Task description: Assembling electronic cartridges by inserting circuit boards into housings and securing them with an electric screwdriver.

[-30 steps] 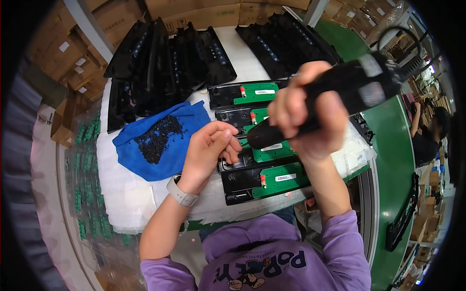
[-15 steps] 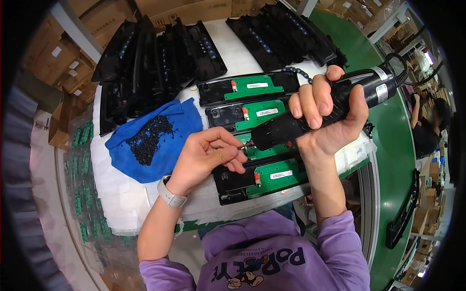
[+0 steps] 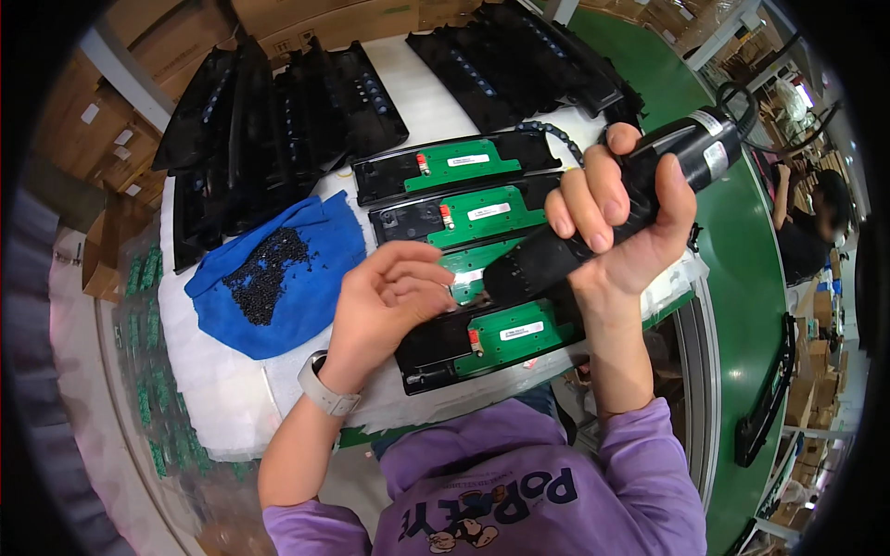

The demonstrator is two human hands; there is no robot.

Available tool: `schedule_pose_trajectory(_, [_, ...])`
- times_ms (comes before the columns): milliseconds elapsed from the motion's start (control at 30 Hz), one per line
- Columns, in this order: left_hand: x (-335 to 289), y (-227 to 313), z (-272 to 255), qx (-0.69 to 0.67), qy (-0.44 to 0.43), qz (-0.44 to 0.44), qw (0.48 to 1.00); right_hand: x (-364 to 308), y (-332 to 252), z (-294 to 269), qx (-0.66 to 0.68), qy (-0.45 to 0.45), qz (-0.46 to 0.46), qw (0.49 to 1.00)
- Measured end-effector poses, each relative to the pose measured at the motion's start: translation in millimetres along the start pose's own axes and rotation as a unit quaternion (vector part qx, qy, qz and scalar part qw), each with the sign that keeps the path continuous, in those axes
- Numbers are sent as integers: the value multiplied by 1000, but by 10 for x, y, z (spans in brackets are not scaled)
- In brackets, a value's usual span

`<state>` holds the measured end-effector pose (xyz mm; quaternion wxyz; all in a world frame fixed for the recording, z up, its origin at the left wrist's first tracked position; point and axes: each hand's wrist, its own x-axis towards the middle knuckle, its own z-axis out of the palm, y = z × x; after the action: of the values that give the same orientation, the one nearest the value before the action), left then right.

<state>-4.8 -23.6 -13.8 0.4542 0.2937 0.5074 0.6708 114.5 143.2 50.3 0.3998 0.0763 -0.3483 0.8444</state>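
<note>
- A black corded electric screwdriver (image 3: 540, 266) is held above the tabletop (image 3: 222, 398) by the right hand (image 3: 619, 269), its grip wrapped around the barrel.
- The tool's tip is pointed toward the left hand (image 3: 385, 301), whose grip is curled narrow; whether anything is pinched there cannot be told.
- Beneath, green circuit boards (image 3: 501, 347) are seated in a row of black housings (image 3: 436, 354).
- To the left, small black screws (image 3: 260, 283) are heaped on a blue cloth (image 3: 329, 232).
</note>
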Motion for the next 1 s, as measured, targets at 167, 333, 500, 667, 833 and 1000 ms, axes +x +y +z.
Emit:
schedule_pose_trajectory(167, [53,-52,-124,-63,62,16,996,-109,-203,-147,-184,-92,-18,979])
schedule_pose_trajectory(333, [44,-46,-14,-50,88,52,994,-149,-168,-200,-242,-61,-23,968])
schedule_pose_trajectory(500, [70,-54,-20,-48,91,37,994,-138,-151,-184,-255,-39,-5,966])
schedule_pose_trajectory(667, [40,-100,-96,-64,58,-2,996,-123,-116,-193,-258,-41,25,965])
schedule_pose_trajectory(833, [64,-96,-63,-94,65,-44,992,-134,-100,-143,-355,-54,29,933])
schedule_pose_trajectory(1000, [40,-89,-28,25,51,-26,998,-208,-70,-117,-382,-47,-5,923])
